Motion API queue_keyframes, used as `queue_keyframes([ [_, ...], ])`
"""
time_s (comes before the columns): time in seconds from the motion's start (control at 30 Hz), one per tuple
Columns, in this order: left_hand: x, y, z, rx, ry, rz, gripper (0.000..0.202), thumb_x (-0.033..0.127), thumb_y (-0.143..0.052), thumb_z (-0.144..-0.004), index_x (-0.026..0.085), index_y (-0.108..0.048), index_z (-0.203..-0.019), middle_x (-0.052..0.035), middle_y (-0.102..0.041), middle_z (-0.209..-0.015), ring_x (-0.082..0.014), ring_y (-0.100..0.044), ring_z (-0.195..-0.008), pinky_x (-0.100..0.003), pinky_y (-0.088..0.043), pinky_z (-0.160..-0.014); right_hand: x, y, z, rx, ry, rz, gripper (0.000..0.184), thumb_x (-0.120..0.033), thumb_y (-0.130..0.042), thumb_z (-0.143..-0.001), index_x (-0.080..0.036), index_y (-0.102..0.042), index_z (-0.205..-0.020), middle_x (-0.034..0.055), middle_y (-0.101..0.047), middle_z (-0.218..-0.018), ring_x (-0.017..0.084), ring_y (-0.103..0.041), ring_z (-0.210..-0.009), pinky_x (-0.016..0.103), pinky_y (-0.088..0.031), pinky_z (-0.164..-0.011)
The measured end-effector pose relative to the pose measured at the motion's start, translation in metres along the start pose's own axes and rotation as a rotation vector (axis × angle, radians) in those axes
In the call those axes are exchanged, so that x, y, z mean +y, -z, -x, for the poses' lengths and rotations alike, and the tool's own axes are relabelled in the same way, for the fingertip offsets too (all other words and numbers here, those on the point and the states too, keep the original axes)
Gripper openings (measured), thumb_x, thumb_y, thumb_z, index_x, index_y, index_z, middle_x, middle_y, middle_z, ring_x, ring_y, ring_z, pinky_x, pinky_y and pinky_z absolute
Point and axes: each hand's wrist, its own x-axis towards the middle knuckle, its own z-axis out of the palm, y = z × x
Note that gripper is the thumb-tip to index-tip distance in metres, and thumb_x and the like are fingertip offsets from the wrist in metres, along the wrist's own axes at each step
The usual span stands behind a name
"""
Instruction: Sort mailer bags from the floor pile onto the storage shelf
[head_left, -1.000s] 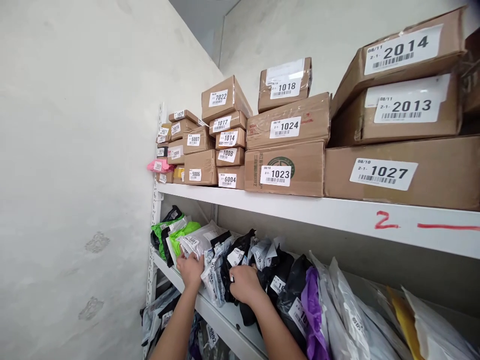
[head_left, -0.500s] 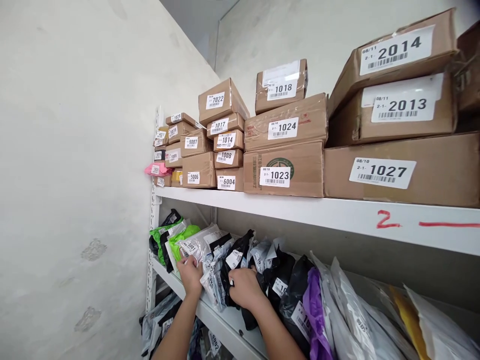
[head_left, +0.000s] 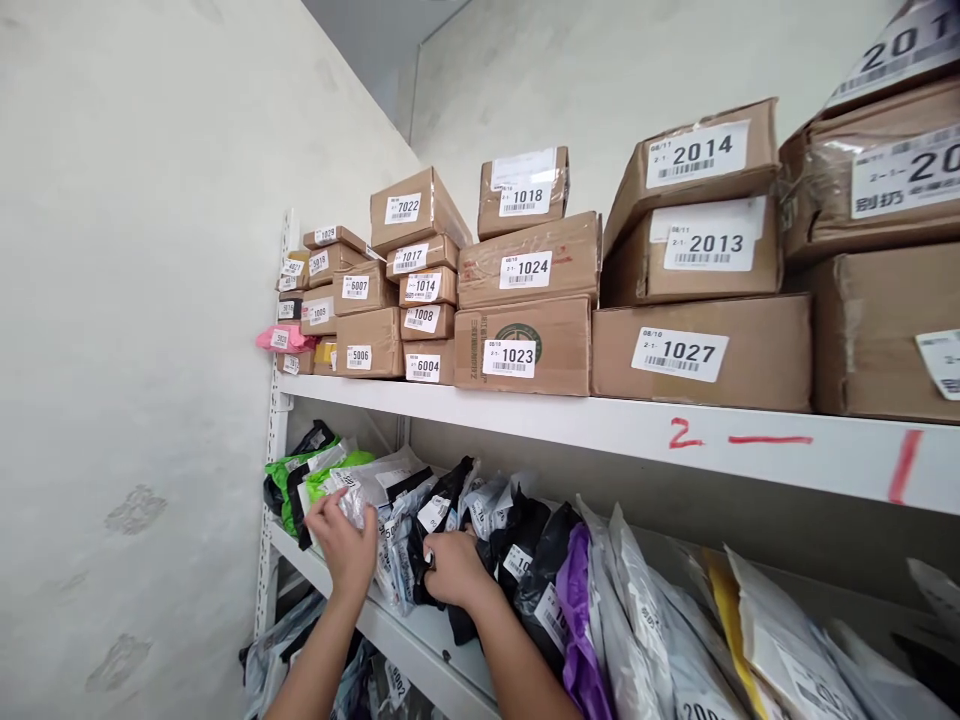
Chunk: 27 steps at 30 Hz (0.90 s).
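Observation:
My left hand (head_left: pixel 343 540) is raised in front of the mailing bags on the middle shelf. Its thumb and fingers are apart, beside a clear-and-white plastic parcel (head_left: pixel 397 468) and a bright green bag (head_left: pixel 319 484). Just right of it, pale printed bags (head_left: pixel 395 560) stand on edge. My right hand (head_left: pixel 456 568) has its fingers curled at black plastic mailing bags (head_left: pixel 480 555) and is closed on one of them; the fingertips are partly hidden. A black bag with a white label (head_left: pixel 435 513) leans just left of this hand.
Labelled cardboard boxes (head_left: pixel 525 345) are stacked on the upper white shelf (head_left: pixel 495 402). A purple bag (head_left: pixel 576 620) and several white mailers (head_left: pixel 634 610) stand to the right. More parcels (head_left: pixel 281 640) lie on the shelf below. A wall (head_left: pixel 142 350) borders the rack at left.
My left hand has let go of the clear-and-white parcel, its fingers now spread. My right hand stays at the black bags. The view has shifted right, showing more boxes and mailers there.

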Motion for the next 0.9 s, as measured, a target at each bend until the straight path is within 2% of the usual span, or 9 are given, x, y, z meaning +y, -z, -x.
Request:
queue_keyframes([
  [0.1,0.034,-0.004,0.026,-0.414,-0.241,0.313,0.045,0.030,-0.048,-0.082,0.019,-0.043,-0.125,-0.0139,-0.047,-0.127,-0.0250,-0.050,-0.119,-0.044,-0.044,-0.101,0.003,-0.002,0.004,0.022,0.042,-0.023,0.044,-0.012,-0.060,-0.064,-0.021,-0.060,-0.107,0.0096,-0.071,-0.103,0.030,-0.064,-0.102,0.054,-0.029,-0.107],
  [0.17,0.044,-0.011,0.037,-0.589,-0.186,0.326,0.054,0.033,-0.054,-0.079,0.018,-0.041,-0.130,-0.0158,-0.047,-0.134,-0.0276,-0.046,-0.128,-0.049,-0.038,-0.108,0.004,-0.003,0.008,0.051,0.045,-0.042,0.052,-0.006,-0.057,-0.065,-0.019,-0.053,-0.115,0.0104,-0.066,-0.114,0.028,-0.062,-0.107,0.050,-0.029,-0.108],
  [0.3,0.034,-0.018,0.037,-0.786,-0.080,0.357,0.071,0.047,-0.058,-0.079,0.019,-0.034,-0.140,-0.0161,-0.040,-0.148,-0.0291,-0.037,-0.138,-0.050,-0.028,-0.115,0.004,0.000,0.019,0.154,-0.076,-0.078,0.049,0.002,-0.054,-0.066,-0.010,-0.048,-0.113,0.0140,-0.063,-0.110,0.024,-0.058,-0.108,0.033,-0.041,-0.097],
  [0.43,0.015,-0.011,0.025,-1.004,-0.183,0.341,0.082,0.026,-0.061,-0.072,0.020,-0.027,-0.146,-0.0102,-0.032,-0.155,-0.0260,-0.029,-0.142,-0.043,-0.022,-0.119,0.005,0.000,0.025,0.286,-0.172,-0.198,0.040,-0.003,-0.064,-0.064,-0.014,-0.053,-0.101,0.0112,-0.063,-0.108,0.025,-0.056,-0.106,0.030,-0.045,-0.090],
  [0.57,0.012,-0.012,0.021,-0.954,-0.241,0.286,0.074,0.013,-0.046,-0.073,0.020,-0.030,-0.145,-0.0063,-0.034,-0.155,-0.0199,-0.029,-0.142,-0.039,-0.021,-0.119,0.009,-0.004,0.026,0.308,-0.112,-0.264,0.055,0.001,-0.065,-0.060,-0.017,-0.055,-0.111,0.0077,-0.062,-0.117,0.024,-0.053,-0.114,0.029,-0.042,-0.099],
  [0.63,0.017,-0.016,0.020,-0.883,-0.146,0.221,0.063,0.014,-0.035,-0.080,0.018,-0.033,-0.143,-0.0068,-0.042,-0.150,-0.0164,-0.038,-0.138,-0.036,-0.026,-0.117,0.009,-0.005,0.028,0.290,-0.082,-0.216,0.059,-0.001,-0.066,-0.061,-0.017,-0.055,-0.116,0.0071,-0.060,-0.122,0.024,-0.051,-0.116,0.030,-0.040,-0.103],
  [0.7,0.025,-0.019,0.019,-0.831,-0.035,0.120,0.058,0.015,-0.030,-0.083,0.016,-0.034,-0.141,-0.0088,-0.052,-0.142,-0.0155,-0.050,-0.128,-0.033,-0.036,-0.110,0.007,-0.004,0.030,0.244,-0.079,-0.089,0.050,-0.011,-0.070,-0.064,-0.016,-0.060,-0.112,0.0087,-0.059,-0.124,0.027,-0.051,-0.116,0.033,-0.038,-0.105],
  [0.8,0.043,-0.022,0.018,-0.793,0.024,-0.024,0.056,0.029,-0.044,-0.081,0.015,-0.040,-0.135,-0.0122,-0.065,-0.124,-0.0220,-0.063,-0.110,-0.034,-0.046,-0.098,0.002,-0.004,0.031,0.136,-0.079,0.110,0.046,-0.023,-0.073,-0.067,-0.011,-0.064,-0.110,0.0158,-0.060,-0.121,0.033,-0.047,-0.121,0.041,-0.032,-0.111],
  [0.9,0.060,-0.026,0.020,-0.752,-0.008,-0.139,0.066,0.036,-0.061,-0.068,0.011,-0.047,-0.127,-0.0195,-0.064,-0.119,-0.0321,-0.062,-0.109,-0.040,-0.045,-0.095,-0.001,-0.008,0.028,0.077,-0.076,0.201,0.062,-0.024,-0.074,-0.068,-0.008,-0.056,-0.125,0.0194,-0.057,-0.128,0.033,-0.041,-0.128,0.043,-0.024,-0.116],
])
